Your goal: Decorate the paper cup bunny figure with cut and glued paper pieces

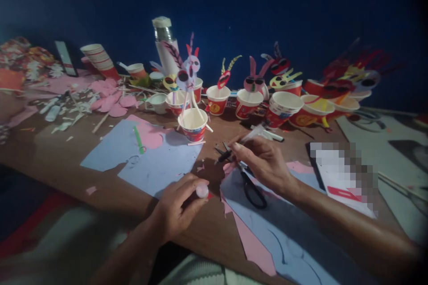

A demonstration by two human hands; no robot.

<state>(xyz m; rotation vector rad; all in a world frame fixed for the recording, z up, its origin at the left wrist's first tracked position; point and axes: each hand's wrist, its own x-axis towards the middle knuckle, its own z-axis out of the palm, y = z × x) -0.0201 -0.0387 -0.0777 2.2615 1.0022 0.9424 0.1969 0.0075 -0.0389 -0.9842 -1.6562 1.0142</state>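
Observation:
My left hand [179, 205] is curled near the table's front edge, with a small whitish, translucent round-ended object [202, 190] between thumb and fingers. Most of that object is hidden in the hand. My right hand [265, 160] pinches a pen [224, 156], its dark tip pointing left and its pale end rising above the fingers. Black-handled scissors [253, 191] lie beneath this hand on blue paper [284, 227] with pencil lines. Pink paper [256, 245] shows beside the blue sheet. Ahead stands a paper cup [194, 127] with straws and a decorated figure rising from it.
Several decorated paper cups [217, 100] line the back. Behind them stands a pale flask [167, 49]. Stacked cups [100, 60], pink cutouts [110, 98] and scraps lie left, beyond a blue sheet [150, 164]. A phone [334, 173] lies right. Another person's arm [8, 109] shows far left.

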